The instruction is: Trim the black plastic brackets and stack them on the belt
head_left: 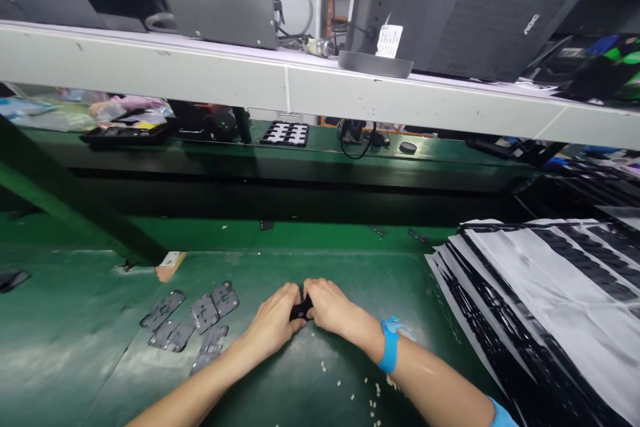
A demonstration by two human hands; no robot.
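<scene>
A small black part [301,309] is held between my two hands above the green table, near its middle. My left hand [277,315] grips its left end, with the thumb below and the fingers curled on top. On its right end, my right hand [327,305] is closed in the same way; a blue band circles that wrist. Much of the part is hidden by my fingers. Several flat dark grey plastic parts [171,335] lie on the table left of my left hand.
Stacked sheets with black parts [545,293] stand at the right. Small pale bits [373,404] lie near my right forearm. A green post [75,193] rises at the left. A white-edged shelf [325,93] with monitors crosses above.
</scene>
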